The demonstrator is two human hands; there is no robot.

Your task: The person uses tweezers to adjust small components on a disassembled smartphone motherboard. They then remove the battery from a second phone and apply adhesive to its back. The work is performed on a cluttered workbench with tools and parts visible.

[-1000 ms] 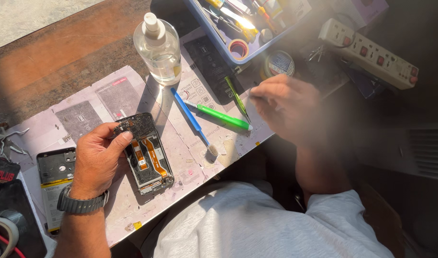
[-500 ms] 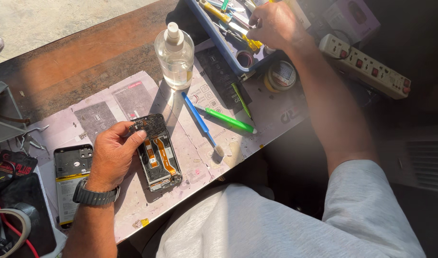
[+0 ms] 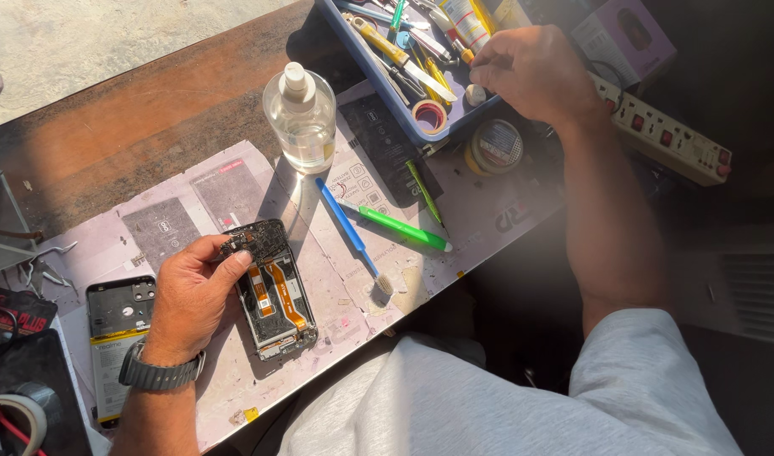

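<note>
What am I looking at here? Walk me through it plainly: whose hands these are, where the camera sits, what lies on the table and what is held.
There is no machine: the single picture comes from a camera worn on a person's head, looking down at their own two bare hands. The left hand, with a wristwatch, grips the top of an opened phone that lies on a grey work mat, its inner parts showing. The right hand reaches into a blue tool tray full of small tools; what its fingers pinch is too small to tell. Also on the mat: a clear liquid bottle, a blue toothbrush, a green pen-like tool and a roll of tape. A power strip lies to the right.
</note>
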